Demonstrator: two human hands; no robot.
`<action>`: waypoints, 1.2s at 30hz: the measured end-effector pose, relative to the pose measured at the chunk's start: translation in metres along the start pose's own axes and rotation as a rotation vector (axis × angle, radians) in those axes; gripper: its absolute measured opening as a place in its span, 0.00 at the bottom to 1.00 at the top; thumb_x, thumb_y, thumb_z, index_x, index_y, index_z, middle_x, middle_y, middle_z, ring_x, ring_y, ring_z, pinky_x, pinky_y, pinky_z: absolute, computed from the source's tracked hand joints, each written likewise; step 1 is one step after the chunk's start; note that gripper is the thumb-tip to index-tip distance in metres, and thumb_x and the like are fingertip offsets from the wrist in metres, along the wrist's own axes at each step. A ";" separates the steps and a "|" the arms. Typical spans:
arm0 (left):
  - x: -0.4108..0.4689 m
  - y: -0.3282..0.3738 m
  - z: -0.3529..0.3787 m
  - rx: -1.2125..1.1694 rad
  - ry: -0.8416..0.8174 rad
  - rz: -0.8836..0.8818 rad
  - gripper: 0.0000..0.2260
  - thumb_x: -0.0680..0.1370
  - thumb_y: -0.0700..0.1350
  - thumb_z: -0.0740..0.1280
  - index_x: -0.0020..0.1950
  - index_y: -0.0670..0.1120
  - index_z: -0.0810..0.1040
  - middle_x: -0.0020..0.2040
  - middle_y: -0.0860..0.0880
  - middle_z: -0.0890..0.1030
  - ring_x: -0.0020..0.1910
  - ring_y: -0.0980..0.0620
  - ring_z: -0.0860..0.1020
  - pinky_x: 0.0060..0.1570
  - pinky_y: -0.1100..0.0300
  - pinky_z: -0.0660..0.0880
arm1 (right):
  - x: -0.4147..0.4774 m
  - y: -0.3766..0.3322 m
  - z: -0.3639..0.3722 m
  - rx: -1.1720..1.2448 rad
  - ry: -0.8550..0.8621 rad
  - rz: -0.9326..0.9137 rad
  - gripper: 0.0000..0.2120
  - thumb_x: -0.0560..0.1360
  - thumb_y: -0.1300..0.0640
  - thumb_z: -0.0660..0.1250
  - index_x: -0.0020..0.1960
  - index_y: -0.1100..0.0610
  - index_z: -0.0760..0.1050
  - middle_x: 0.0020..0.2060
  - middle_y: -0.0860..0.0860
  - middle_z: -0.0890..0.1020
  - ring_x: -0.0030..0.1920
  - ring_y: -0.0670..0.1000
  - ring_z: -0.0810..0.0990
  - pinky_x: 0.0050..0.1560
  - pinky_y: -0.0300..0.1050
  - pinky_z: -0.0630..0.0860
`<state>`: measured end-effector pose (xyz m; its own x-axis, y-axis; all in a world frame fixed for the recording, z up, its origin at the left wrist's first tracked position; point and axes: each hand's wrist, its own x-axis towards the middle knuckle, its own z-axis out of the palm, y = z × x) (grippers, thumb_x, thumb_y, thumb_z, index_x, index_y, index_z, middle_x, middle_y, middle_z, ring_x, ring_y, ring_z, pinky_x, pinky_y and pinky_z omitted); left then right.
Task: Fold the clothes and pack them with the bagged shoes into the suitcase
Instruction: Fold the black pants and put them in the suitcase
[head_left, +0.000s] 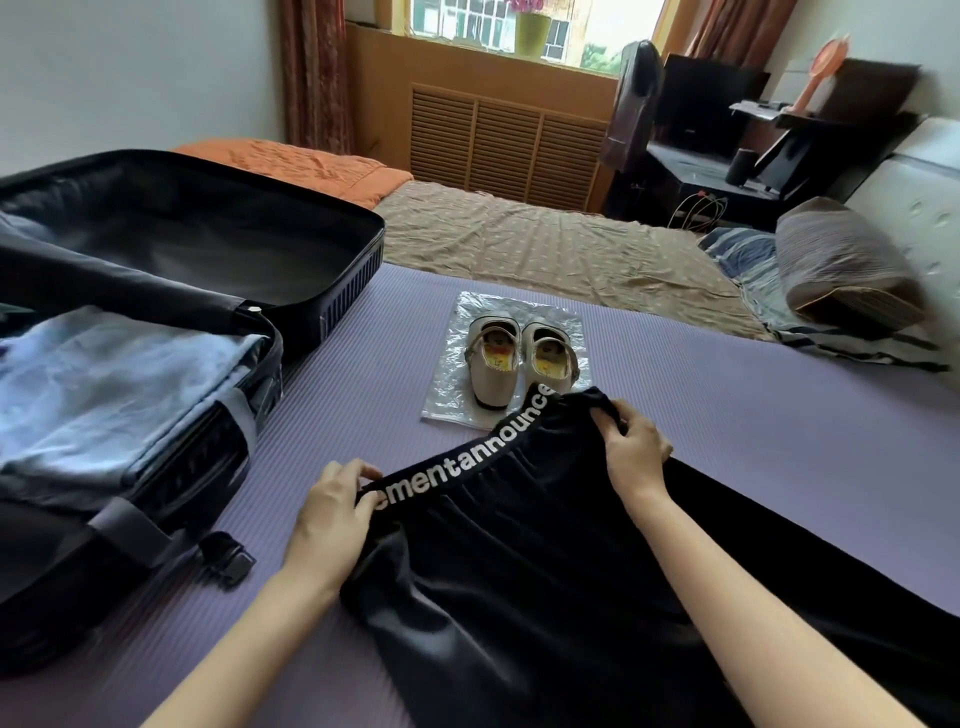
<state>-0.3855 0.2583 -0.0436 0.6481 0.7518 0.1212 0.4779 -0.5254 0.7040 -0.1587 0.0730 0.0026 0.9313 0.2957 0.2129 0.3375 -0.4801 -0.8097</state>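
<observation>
A black garment (545, 571) with a white-lettered elastic waistband lies spread on the purple mat (727, 426) in front of me. My left hand (332, 512) pinches the waistband's left end. My right hand (636, 447) grips its right end, fingers curled into the fabric. Just beyond the waistband, a pair of pale shoes (519, 364) stands on a clear plastic bag (571, 317), not inside it. An open black suitcase (332, 249) lies to the left, with folded light-blue clothes (114, 384) in its near half and its far half dark.
A suitcase strap buckle (228, 558) rests on the mat near my left forearm. Beyond the mat lie a beige sheet (545, 244), an orange blanket (311, 163) and a striped pillow (841, 265) at right. A dark desk (727, 171) stands at the back right.
</observation>
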 end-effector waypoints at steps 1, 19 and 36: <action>-0.006 -0.005 -0.009 0.038 0.035 0.016 0.08 0.77 0.37 0.66 0.54 0.43 0.78 0.45 0.48 0.71 0.49 0.44 0.75 0.50 0.55 0.70 | 0.006 -0.008 0.011 0.003 -0.012 -0.011 0.07 0.79 0.51 0.62 0.51 0.50 0.79 0.41 0.55 0.82 0.54 0.54 0.74 0.62 0.47 0.54; -0.032 -0.048 -0.031 0.491 0.241 0.259 0.19 0.67 0.32 0.66 0.55 0.45 0.82 0.60 0.43 0.79 0.62 0.42 0.73 0.57 0.50 0.70 | 0.009 -0.089 0.177 -0.412 -0.448 -0.155 0.23 0.76 0.59 0.59 0.70 0.49 0.68 0.64 0.54 0.73 0.68 0.58 0.61 0.68 0.50 0.51; -0.023 -0.052 0.005 0.598 0.002 0.052 0.22 0.78 0.54 0.60 0.71 0.52 0.63 0.64 0.38 0.76 0.61 0.39 0.76 0.54 0.44 0.76 | 0.006 -0.105 0.206 -0.135 -0.403 -0.220 0.15 0.74 0.55 0.69 0.61 0.48 0.78 0.53 0.51 0.80 0.64 0.52 0.64 0.52 0.43 0.50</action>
<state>-0.4229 0.2663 -0.0865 0.6789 0.7194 0.1465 0.6965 -0.6942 0.1815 -0.2163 0.2955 -0.0241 0.7173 0.6861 0.1211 0.5607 -0.4653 -0.6849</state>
